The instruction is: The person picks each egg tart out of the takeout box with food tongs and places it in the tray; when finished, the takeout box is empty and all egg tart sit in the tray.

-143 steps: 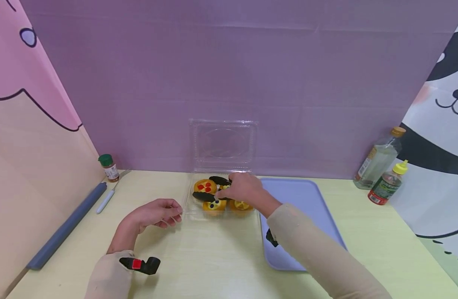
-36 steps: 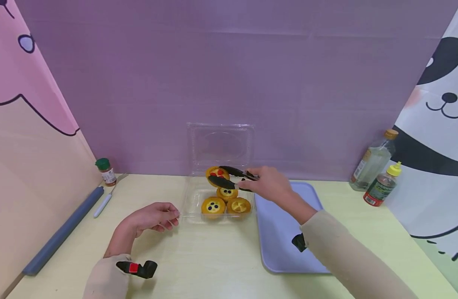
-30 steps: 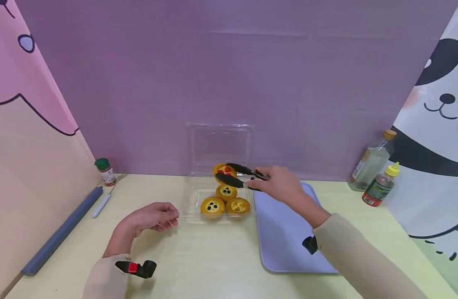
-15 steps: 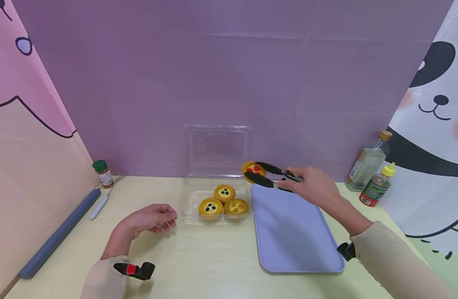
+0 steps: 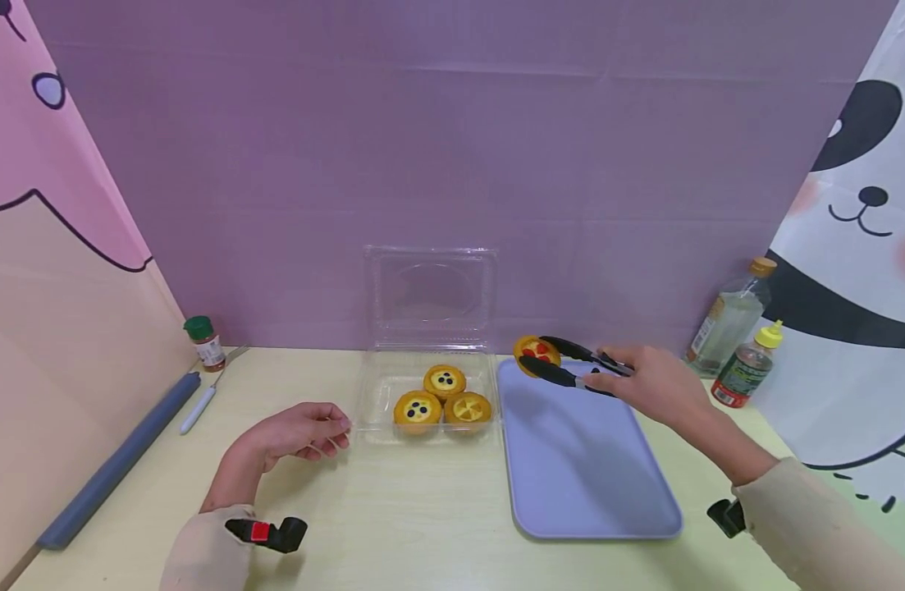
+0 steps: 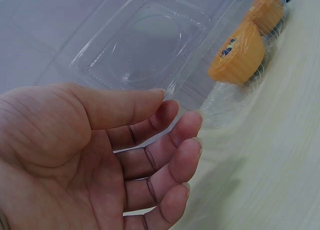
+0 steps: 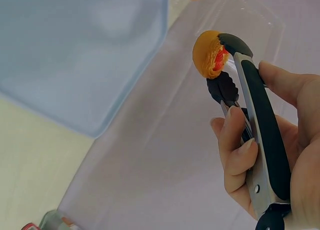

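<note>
In the head view my right hand (image 5: pixel 655 384) grips a pair of tongs (image 5: pixel 551 372) with black tips. Between the tips is an egg tart (image 5: pixel 527 350) with red pieces on top, raised over the far left corner of the lavender tray (image 5: pixel 592 492). The right wrist view shows the fingers wrapped round the tongs' handles. My left hand (image 5: pixel 297 431) hangs with loosely curled fingers, fingertips right at the left rim of the clear plastic box (image 5: pixel 376 394). Three tarts sit in the box: two dotted tarts (image 5: pixel 417 408) and a star-topped tart (image 5: pixel 468 407).
The box's lid (image 5: pixel 431 291) stands upright against the purple backdrop. A green-capped jar (image 5: pixel 205 341), a thin tool (image 5: pixel 198 410) with a pale handle and a blue-grey rod (image 5: pixel 120 464) lie at left. A large bottle (image 5: pixel 729 320) and a yellow-capped bottle (image 5: pixel 747 369) stand at back right.
The tongs have lifted the red-topped tart out of the box and carried it right, over the tray. My left hand has stayed by the box's left rim.
</note>
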Motion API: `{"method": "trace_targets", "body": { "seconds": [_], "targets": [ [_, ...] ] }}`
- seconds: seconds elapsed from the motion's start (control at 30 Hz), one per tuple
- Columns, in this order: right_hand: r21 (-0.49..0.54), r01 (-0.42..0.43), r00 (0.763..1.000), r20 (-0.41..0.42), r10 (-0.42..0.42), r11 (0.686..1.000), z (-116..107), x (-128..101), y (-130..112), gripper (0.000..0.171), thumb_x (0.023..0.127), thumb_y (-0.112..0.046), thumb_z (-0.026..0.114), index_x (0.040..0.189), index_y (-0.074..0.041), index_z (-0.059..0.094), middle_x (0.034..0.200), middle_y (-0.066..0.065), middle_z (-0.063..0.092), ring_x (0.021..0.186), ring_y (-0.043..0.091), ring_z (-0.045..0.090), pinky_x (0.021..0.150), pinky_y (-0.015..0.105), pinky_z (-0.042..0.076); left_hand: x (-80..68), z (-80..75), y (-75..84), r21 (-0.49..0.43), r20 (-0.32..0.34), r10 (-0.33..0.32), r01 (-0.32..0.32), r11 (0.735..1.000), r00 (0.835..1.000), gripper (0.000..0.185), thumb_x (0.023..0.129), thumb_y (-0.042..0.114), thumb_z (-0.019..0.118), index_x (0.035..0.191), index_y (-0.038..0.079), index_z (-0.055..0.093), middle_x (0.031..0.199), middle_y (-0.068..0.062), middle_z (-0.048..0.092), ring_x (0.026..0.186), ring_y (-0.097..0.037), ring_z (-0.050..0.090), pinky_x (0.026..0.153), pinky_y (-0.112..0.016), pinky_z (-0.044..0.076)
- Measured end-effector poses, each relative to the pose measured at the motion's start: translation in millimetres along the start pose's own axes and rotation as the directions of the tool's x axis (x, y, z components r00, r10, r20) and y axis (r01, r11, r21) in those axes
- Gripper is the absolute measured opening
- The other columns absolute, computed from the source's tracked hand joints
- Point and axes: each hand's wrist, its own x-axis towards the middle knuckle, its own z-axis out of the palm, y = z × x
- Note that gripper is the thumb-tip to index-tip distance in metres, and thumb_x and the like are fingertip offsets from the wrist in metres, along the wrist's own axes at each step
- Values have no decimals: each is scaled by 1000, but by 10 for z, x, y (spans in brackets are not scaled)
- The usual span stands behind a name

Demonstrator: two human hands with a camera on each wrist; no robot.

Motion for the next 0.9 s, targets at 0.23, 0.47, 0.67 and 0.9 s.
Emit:
{"method": "trace_targets", "body": {
  "seconds": [0.23,0.47,0.67,0.9],
  "targets": [
    [-35,-49,997,61,51,998,127,-17,86,70,85,-60,70,139,-17,61,72,3,67,62,15,52,47,32,33,4,-9,-11,2,3,7,-7,1000,1000,29,104,26,55,112,-2,57,98,-7,67,88,-22,63,77,-35,50],
    [-68,-79,990,108,86,995,272,10,108,71,85,-60,69,140,-15,60,109,14,73,63,15,55,47,33,37,29,-5,-35,-3,6,1,-1,1000,1000,29,104,26,55,112,-1,58,99,-7,67,88,-21,63,77,-35,50],
    [-84,-65,990,117,75,994,335,48,116,69,86,-59,69,138,-14,61,120,17,70,65,15,56,46,33,37,30,-2,-36,-2,6,14,-14,1000,1000,29,104,26,55,112,-1,58,98,-7,67,88,-22,64,77,-35,50],
    [-97,-66,988,133,78,993,384,108,125,70,85,-61,68,138,-15,62,126,20,67,77,18,63,48,35,40,31,-10,-29,-1,9,15,-15,1000,1000,29,104,26,55,112,-2,57,98,-7,67,88,-22,63,77,-35,50]
  ]
}}
